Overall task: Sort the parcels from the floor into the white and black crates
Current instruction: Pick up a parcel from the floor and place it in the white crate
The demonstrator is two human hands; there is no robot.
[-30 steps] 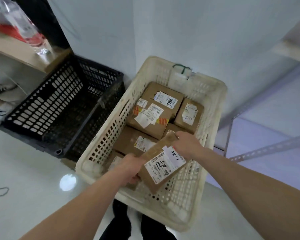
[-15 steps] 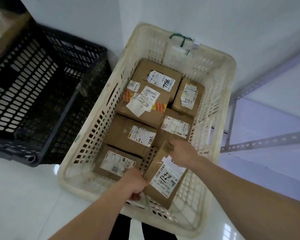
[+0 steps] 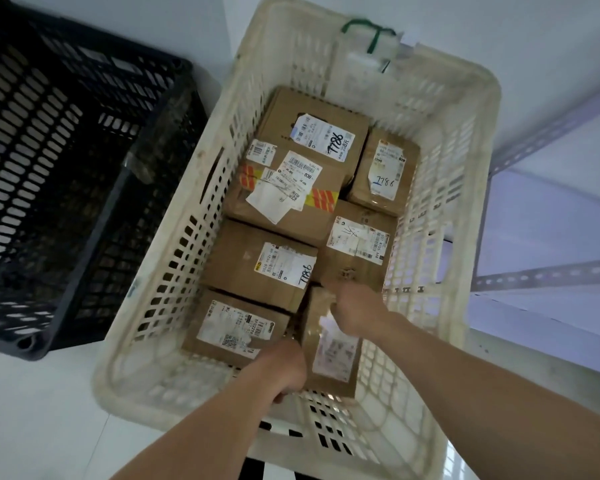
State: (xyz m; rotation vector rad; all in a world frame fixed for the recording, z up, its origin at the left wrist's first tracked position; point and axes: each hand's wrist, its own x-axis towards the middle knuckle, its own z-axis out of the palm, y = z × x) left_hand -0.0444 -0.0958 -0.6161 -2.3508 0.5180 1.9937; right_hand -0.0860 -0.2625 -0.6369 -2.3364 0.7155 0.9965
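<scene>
A white crate (image 3: 440,216) fills the middle of the view and holds several brown cardboard parcels with white labels. At its near right corner lies a small brown parcel (image 3: 329,358) with a blurred label. My left hand (image 3: 284,368) grips its near left edge with curled fingers. Over its far end, my right hand (image 3: 355,311) holds the top edge. The parcel lies low in the crate beside a labelled parcel (image 3: 236,327). A black crate (image 3: 66,161) stands to the left; its inside is dark.
Both crates stand on a pale glossy floor against a white wall. A green tie (image 3: 371,32) hangs on the white crate's far rim. Grey perforated shelf rails (image 3: 548,271) run along the right side.
The parcel in my hands has gone down from above the rim into the near right corner of the white crate. The view has tilted down and closer.
</scene>
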